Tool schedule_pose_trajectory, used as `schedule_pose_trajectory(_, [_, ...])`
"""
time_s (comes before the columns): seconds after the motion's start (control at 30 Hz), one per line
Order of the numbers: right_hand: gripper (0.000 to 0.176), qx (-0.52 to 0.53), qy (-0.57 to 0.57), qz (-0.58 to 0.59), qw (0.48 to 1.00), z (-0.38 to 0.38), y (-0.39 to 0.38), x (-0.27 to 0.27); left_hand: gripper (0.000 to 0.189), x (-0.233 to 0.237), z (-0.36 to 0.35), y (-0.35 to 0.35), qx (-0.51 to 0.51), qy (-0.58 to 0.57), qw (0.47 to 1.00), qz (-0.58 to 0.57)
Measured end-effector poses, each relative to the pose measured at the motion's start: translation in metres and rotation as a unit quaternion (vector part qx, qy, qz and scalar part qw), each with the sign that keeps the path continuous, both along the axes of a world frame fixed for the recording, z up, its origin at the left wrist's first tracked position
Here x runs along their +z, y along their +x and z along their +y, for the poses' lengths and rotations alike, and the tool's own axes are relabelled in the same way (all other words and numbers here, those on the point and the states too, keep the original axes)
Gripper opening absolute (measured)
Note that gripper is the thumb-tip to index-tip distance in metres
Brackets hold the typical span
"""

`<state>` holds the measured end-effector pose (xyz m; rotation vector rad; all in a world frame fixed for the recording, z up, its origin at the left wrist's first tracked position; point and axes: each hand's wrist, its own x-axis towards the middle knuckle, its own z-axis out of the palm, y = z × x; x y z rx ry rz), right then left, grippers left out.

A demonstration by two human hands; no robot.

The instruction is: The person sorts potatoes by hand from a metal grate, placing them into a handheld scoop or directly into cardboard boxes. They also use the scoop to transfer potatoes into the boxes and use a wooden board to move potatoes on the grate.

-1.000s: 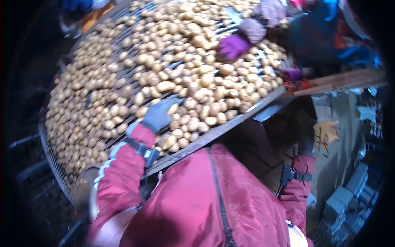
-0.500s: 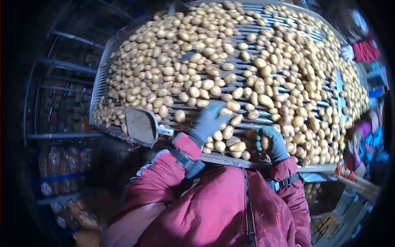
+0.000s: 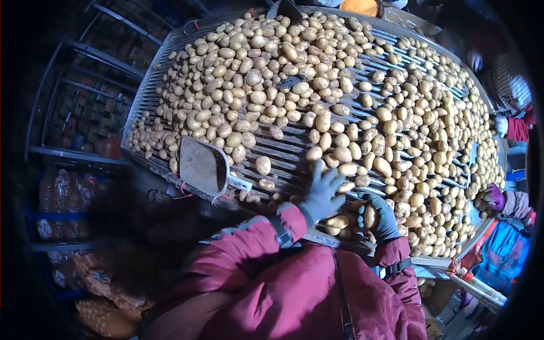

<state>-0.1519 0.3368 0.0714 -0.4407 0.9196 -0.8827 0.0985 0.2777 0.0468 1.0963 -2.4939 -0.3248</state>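
Observation:
Many yellow-brown potatoes (image 3: 238,85) lie on a slatted metal table (image 3: 283,148). My left hand (image 3: 323,195), in a grey-blue glove, has its fingers spread over the slats, the fingertips beside a few potatoes. To its right, near the front edge, my right hand (image 3: 381,215) curls its gloved fingers around a potato (image 3: 370,216). Two or so potatoes (image 3: 338,221) lie between the hands at the edge. A metal scoop (image 3: 203,165) with a white handle rests on the slats left of my left hand.
Another person's purple-gloved hand (image 3: 494,198) is at the right edge, and a red sleeve (image 3: 518,126) shows above it. A dark scoop (image 3: 285,11) stands at the far edge. Metal racks (image 3: 79,153) and filled net bags (image 3: 73,198) are at the left.
The view has shifted. My left hand has moved right, closer to my right hand, with its fingers spread. Fewer potatoes lie at the front edge between the hands.

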Motion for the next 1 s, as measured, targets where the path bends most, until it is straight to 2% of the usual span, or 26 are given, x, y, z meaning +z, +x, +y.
schedule_pose_trajectory(0.03, [0.031, -0.013, -0.01, 0.029, 0.999, -0.003, 0.004, -0.002, 0.039, 0.026, 0.012, -0.012, 0.037, 0.076, 0.996, 0.032])
schedule_pose_trajectory(0.07, [0.032, -0.027, -0.018, 0.057, 0.998, -0.003, 0.006, -0.009, 0.044, 0.028, 0.018, -0.007, 0.004, 0.091, 0.993, 0.073])
schedule_pose_trajectory(0.1, [0.032, -0.007, -0.097, 0.152, 0.984, 0.0, 0.005, -0.013, 0.041, 0.024, 0.022, -0.002, 0.034, 0.169, 0.978, 0.12])
schedule_pose_trajectory(0.13, [0.032, -0.059, 0.008, 0.03, 0.998, -0.001, 0.008, -0.007, 0.038, 0.038, 0.018, 0.002, 0.063, 0.246, 0.954, 0.163])
schedule_pose_trajectory(0.17, [0.032, -0.058, 0.025, 0.014, 0.998, 0.0, 0.008, 0.002, 0.034, 0.055, 0.006, 0.02, 0.043, 0.249, 0.963, 0.091])
schedule_pose_trajectory(0.2, [0.031, -0.057, 0.043, -0.003, 0.997, 0.002, 0.008, 0.011, 0.031, 0.092, -0.017, 0.03, 0.023, 0.25, 0.968, 0.019])
schedule_pose_trajectory(0.27, [0.031, -0.083, 0.046, 0.017, 0.995, 0.007, 0.011, 0.018, 0.03, 0.028, -0.047, 0.045, 0.137, 0.18, 0.965, 0.135])
schedule_pose_trajectory(0.33, [0.032, -0.049, -0.027, 0.124, 0.991, 0.015, 0.008, 0.016, 0.031, 0.017, -0.092, 0.056, 0.16, 0.111, 0.969, 0.151])
schedule_pose_trajectory(0.4, [0.033, -0.066, -0.008, 0.12, 0.991, 0.021, 0.004, 0.019, 0.036, -0.027, -0.144, 0.07, 0.129, -0.007, 0.981, 0.146])
schedule_pose_trajectory(0.47, [0.034, -0.105, 0.084, -0.016, 0.991, 0.027, 0.0, 0.031, 0.041, -0.016, -0.179, 0.054, 0.263, 0.169, 0.949, 0.036])
schedule_pose_trajectory(0.5, [0.036, -0.105, 0.061, 0.034, 0.992, 0.034, -0.001, 0.026, 0.044, -0.018, -0.185, 0.049, 0.217, 0.09, 0.972, -0.008])
schedule_pose_trajectory(0.53, [0.037, -0.128, 0.106, -0.017, 0.986, 0.037, -0.003, 0.025, 0.046, -0.021, -0.187, 0.042, 0.168, 0.01, 0.985, -0.049])
schedule_pose_trajectory(0.57, [0.038, -0.121, 0.078, 0.025, 0.989, 0.041, -0.004, 0.021, 0.047, 0.01, -0.185, 0.014, 0.208, 0.115, 0.97, -0.05])
schedule_pose_trajectory(0.6, [0.038, -0.113, 0.049, 0.067, 0.99, 0.045, -0.005, 0.018, 0.047, -0.002, -0.186, 0.005, 0.198, 0.121, 0.972, -0.048])
schedule_pose_trajectory(0.63, [0.034, -0.067, 0.038, 0.12, 0.99, 0.042, -0.01, 0.03, 0.048, -0.022, -0.186, 0.001, 0.17, 0.069, 0.982, -0.043])
schedule_pose_trajectory(0.67, [0.039, -0.002, -0.145, 0.266, 0.953, 0.052, -0.014, 0.002, 0.049, -0.039, -0.187, -0.001, 0.142, 0.016, 0.989, -0.038])
schedule_pose_trajectory(0.7, [0.041, -0.018, -0.09, 0.212, 0.973, 0.052, -0.016, -0.005, 0.049, -0.047, -0.189, -0.001, 0.137, 0.017, 0.99, -0.037])
schedule_pose_trajectory(0.73, [0.044, -0.033, -0.037, 0.155, 0.987, 0.043, -0.014, 0.004, 0.049, -0.049, -0.191, 0.0, 0.148, 0.077, 0.985, -0.035])
schedule_pose_trajectory(0.77, [0.044, 0.028, -0.251, 0.407, 0.878, 0.038, -0.015, 0.017, 0.048, -0.051, -0.193, 0.0, 0.159, 0.136, 0.977, -0.035])
schedule_pose_trajectory(0.8, [0.044, 0.026, -0.25, 0.406, 0.879, 0.032, -0.014, 0.024, 0.048, -0.048, -0.191, -0.004, 0.157, 0.135, 0.978, -0.036])
schedule_pose_trajectory(0.9, [0.041, -0.011, -0.414, 0.441, 0.796, 0.016, -0.01, 0.038, 0.046, -0.027, -0.176, -0.01, 0.14, 0.093, 0.979, -0.118])
schedule_pose_trajectory(0.93, [0.041, -0.012, -0.417, 0.442, 0.794, 0.015, -0.012, 0.036, 0.046, -0.046, -0.183, -0.005, 0.14, 0.089, 0.979, -0.117])
schedule_pose_trajectory(0.97, [0.039, -0.024, -0.226, 0.268, 0.936, 0.017, -0.012, 0.028, 0.048, -0.064, -0.19, 0.002, 0.104, 0.076, 0.99, -0.052])
schedule_pose_trajectory(1.0, [0.038, -0.034, -0.015, 0.07, 0.997, 0.019, -0.012, 0.018, 0.05, -0.077, -0.194, 0.004, 0.066, 0.063, 0.996, 0.012])
